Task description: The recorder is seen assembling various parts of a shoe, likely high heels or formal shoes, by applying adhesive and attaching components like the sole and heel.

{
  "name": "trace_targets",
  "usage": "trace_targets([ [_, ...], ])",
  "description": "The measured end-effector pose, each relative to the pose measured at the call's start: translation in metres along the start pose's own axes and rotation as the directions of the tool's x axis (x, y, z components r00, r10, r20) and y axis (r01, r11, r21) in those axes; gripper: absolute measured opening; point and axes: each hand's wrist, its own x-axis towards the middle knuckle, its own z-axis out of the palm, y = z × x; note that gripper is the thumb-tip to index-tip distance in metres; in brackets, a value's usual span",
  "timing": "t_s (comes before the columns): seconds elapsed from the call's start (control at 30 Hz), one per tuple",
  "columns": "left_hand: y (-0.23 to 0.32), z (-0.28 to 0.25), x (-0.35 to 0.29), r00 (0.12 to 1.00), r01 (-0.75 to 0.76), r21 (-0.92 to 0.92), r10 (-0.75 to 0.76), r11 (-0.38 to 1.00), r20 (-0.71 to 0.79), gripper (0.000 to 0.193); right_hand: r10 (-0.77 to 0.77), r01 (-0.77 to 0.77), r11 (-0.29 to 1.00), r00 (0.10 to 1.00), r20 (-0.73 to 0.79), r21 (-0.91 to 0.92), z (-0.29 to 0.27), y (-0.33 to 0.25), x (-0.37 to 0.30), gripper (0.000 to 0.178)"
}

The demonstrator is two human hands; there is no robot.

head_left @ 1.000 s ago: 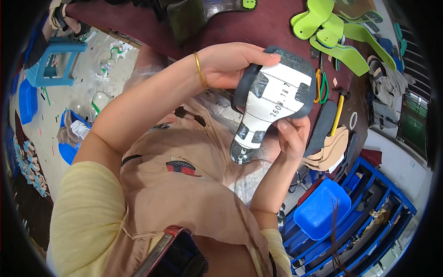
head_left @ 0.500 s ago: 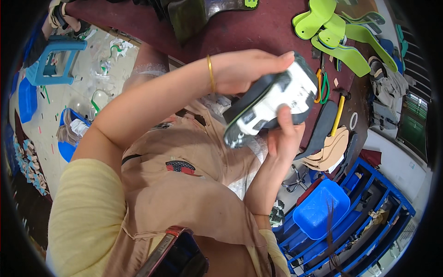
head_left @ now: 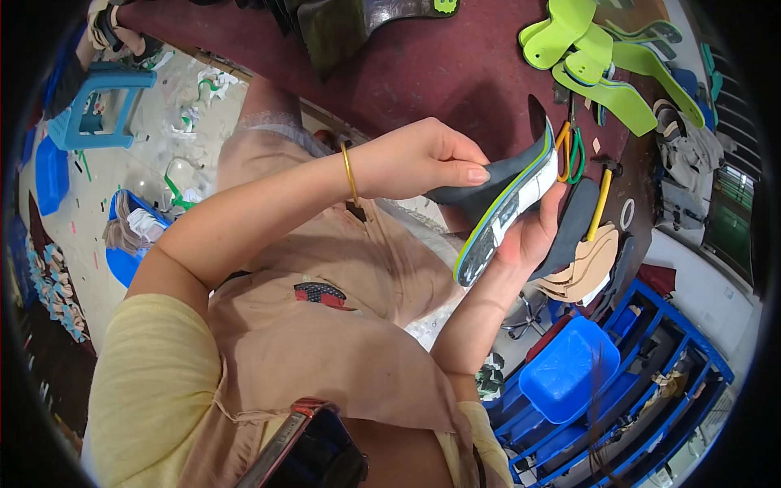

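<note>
Above my lap I hold a layered insole [head_left: 506,213], tilted, with a green and blue edge and white patches on its underside. My left hand [head_left: 427,160] pinches a dark sheet [head_left: 464,195] along the insole's inner side between thumb and fingers. From the right, my right hand [head_left: 529,234] grips the insole's patched underside, its fingers partly hidden behind it. Just beyond that hand are a dark sole-shaped piece [head_left: 574,220] and tan sole-shaped sheets [head_left: 592,262]. Whether the dark sheet is fixed to the insole all along cannot be told.
On the dark red table [head_left: 439,77] lie bright green shaped pieces [head_left: 586,61], scissors [head_left: 576,154] with orange and green handles, and a yellow-handled hammer [head_left: 602,199]. A blue basin [head_left: 569,370] sits on a blue rack at the lower right. A blue stool [head_left: 122,106] stands at left.
The insole has turned from its patched face toward its edge, showing the dark inner side. My left hand has moved from its far end down to the dark sheet.
</note>
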Motion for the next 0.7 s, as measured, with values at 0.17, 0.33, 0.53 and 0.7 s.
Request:
trace_targets([
  [0.17,0.008,0.003,-0.003,0.999,-0.021,0.066,0.023,0.998,-0.031,0.025,0.015,-0.017,1.0,0.998,0.059,0.019,0.0,0.001,0.003,0.037],
  [0.33,0.008,0.003,-0.005,0.998,-0.036,0.1,0.042,0.994,-0.056,0.026,-0.069,0.07,0.985,0.998,0.01,-0.157,0.004,0.002,0.003,0.039],
  [0.53,0.001,0.003,-0.001,0.997,-0.01,-0.031,0.008,0.999,-0.077,0.028,-0.07,0.074,0.995,0.996,0.054,-0.073,0.005,0.004,0.002,0.039],
  [0.7,0.0,0.0,0.001,0.998,-0.038,0.006,0.039,0.999,-0.047,0.027,-0.074,0.069,0.997,0.987,0.142,0.042,-0.001,0.007,0.003,0.044],
])
